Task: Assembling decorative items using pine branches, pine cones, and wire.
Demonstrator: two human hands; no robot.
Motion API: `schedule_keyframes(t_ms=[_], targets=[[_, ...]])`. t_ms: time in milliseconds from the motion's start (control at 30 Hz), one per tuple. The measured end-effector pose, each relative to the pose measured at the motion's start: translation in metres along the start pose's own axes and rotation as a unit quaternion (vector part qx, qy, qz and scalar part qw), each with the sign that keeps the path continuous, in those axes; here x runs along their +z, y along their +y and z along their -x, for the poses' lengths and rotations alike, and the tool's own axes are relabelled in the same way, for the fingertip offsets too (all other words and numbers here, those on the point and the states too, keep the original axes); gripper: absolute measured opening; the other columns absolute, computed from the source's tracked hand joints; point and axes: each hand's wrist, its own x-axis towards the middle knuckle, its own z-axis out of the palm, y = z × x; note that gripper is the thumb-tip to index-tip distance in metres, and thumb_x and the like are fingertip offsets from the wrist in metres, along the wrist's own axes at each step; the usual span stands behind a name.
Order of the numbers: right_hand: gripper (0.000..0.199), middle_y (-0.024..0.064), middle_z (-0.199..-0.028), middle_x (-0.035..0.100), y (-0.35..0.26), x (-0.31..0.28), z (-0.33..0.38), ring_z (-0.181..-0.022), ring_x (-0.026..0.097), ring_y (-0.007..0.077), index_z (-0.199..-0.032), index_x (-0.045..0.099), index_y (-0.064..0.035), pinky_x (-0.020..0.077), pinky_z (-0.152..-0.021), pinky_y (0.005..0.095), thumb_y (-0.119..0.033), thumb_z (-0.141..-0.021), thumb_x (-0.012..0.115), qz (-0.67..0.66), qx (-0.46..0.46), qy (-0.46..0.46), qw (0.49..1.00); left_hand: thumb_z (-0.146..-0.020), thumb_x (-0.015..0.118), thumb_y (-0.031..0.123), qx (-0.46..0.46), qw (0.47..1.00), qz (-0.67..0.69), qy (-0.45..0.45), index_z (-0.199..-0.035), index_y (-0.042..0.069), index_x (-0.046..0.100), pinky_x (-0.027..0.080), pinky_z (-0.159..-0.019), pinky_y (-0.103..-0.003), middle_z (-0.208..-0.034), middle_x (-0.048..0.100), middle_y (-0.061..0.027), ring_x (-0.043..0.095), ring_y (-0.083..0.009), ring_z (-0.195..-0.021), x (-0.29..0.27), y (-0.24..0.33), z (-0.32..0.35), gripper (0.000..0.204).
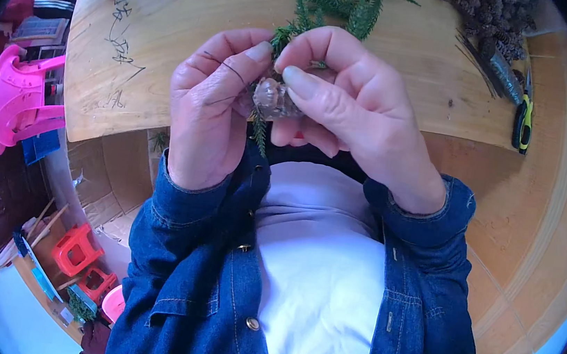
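Both hands meet in front of my chest over the near edge of a wooden table [198, 6]. My right hand [347, 107] pinches a small brownish pine cone [275, 99] together with a green evergreen sprig [259, 129] that hangs down below it. My left hand [211, 106] holds a thin dark wire [229, 71] that runs across its fingers toward the cone, with thumb and forefinger touching the cone's left side. Denim sleeves cover both forearms.
More evergreen sprigs [338, 1] lie on the table beyond my hands. A heap of pine cones [494, 12], a bundle of dark wires [485, 60] and yellow-handled pliers [526, 117] sit at the far right. A pink plastic chair [17, 94] and red stools [79, 252] stand at left.
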Motion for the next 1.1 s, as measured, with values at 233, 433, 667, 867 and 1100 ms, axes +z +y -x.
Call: schedule_keyframes(t_ms=[233, 433, 667, 867, 1100], targets=[[0.012, 0.0063, -0.078, 0.06, 0.018, 0.013, -0.003, -0.061, 0.06, 0.0118, -0.101, 0.055, -0.0024, 0.0465, -0.052, 0.0247, -0.011, -0.093, 0.055, 0.413, -0.254, 0.1, 0.869, -0.089, 0.055, 0.006, 0.025, 0.999, 0.035, -0.008, -0.102, -0.004, 0.059, 0.05, -0.066, -0.02, -0.085, 0.063, -0.0066, 0.061, -0.0091, -0.074, -0.003, -0.004, -0.002, 0.017], [0.021, 0.0108, -0.078, 0.057, 0.028, 0.016, -0.006, -0.061, 0.061, 0.0224, -0.103, 0.055, -0.0021, 0.0494, -0.055, 0.0305, -0.006, -0.085, 0.062, 0.518, -0.33, 0.127, 0.779, -0.089, 0.054, 0.006, 0.067, 0.995, 0.074, -0.012, -0.103, -0.006, 0.058, 0.05, -0.072, -0.022, -0.089, 0.063, -0.0083, 0.061, -0.0119, -0.078, -0.007, -0.015, -0.005, 0.019], [0.031, 0.0111, -0.081, 0.057, 0.029, 0.023, -0.005, -0.066, 0.061, 0.0271, -0.103, 0.055, -0.0025, 0.0511, -0.057, 0.0338, -0.005, -0.075, 0.068, 0.54, -0.357, 0.145, 0.748, -0.088, 0.054, 0.006, 0.07, 0.996, 0.052, -0.007, -0.103, -0.006, 0.059, 0.049, -0.073, -0.022, -0.09, 0.063, -0.0078, 0.06, -0.0119, -0.079, -0.006, -0.013, -0.004, 0.019], [0.031, 0.0111, -0.081, 0.056, 0.031, 0.014, -0.005, -0.065, 0.059, 0.0237, -0.103, 0.055, -0.0015, 0.0489, -0.056, 0.0303, 0.001, -0.074, 0.066, 0.531, -0.367, 0.126, 0.753, -0.088, 0.055, 0.005, 0.064, 0.997, 0.048, 0.012, -0.102, -0.005, 0.06, 0.047, -0.069, -0.021, -0.084, 0.063, -0.0064, 0.059, -0.0103, -0.074, 0.007, -0.011, -0.002, 0.018], [0.028, 0.0077, -0.082, 0.057, 0.01, -0.002, 0.013, -0.061, 0.052, 0.0128, -0.102, 0.057, 0.0008, 0.0411, -0.053, 0.0227, 0.006, -0.075, 0.063, 0.445, -0.317, 0.101, 0.831, -0.088, 0.053, 0.011, 0.048, 0.998, -0.028, 0.005, -0.106, -0.001, 0.058, 0.045, -0.053, -0.021, -0.08, 0.058, -0.0027, 0.055, -0.0094, -0.067, -0.008, -0.003, -0.007, 0.022]])
